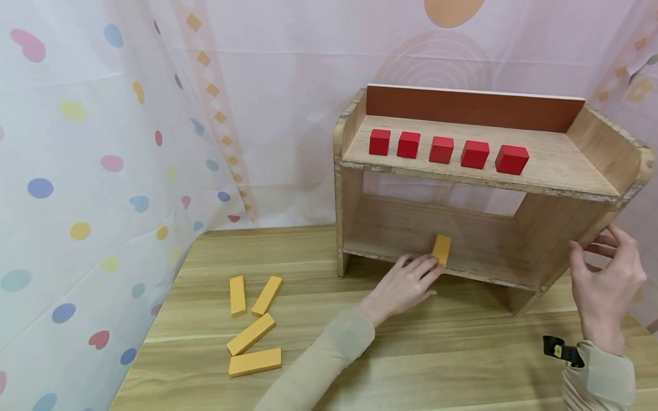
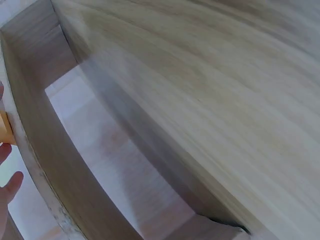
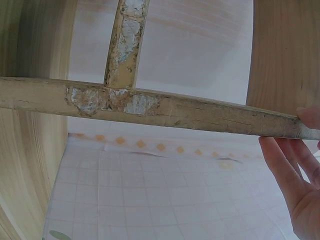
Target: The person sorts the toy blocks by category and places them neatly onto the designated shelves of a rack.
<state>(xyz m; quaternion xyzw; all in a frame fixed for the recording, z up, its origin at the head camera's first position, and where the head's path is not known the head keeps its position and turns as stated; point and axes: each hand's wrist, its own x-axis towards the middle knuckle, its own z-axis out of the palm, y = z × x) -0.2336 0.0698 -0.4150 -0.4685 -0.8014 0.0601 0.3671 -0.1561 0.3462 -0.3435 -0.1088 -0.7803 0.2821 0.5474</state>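
Observation:
My left hand (image 1: 403, 287) reaches to the front of the lower shelf board of a small wooden shelf (image 1: 483, 177). Its fingertips pinch the lower end of a yellow rectangular block (image 1: 442, 249), which stands tilted at the board's front edge. Only a corner of that block shows in the left wrist view, beside the fingers (image 2: 11, 186). At the shelf's right side, my right hand (image 1: 609, 279) grips the edge of the side panel (image 3: 200, 116), thumb on one face and fingers on the other. Several red cubes (image 1: 441, 149) stand in a row on the top board.
Several more yellow blocks (image 1: 252, 334) lie loose on the wood-patterned table (image 1: 205, 257) to the left. A patterned cloth (image 1: 277, 114) hangs behind the shelf and along the left side. A black strap (image 1: 562, 349) is at the right wrist.

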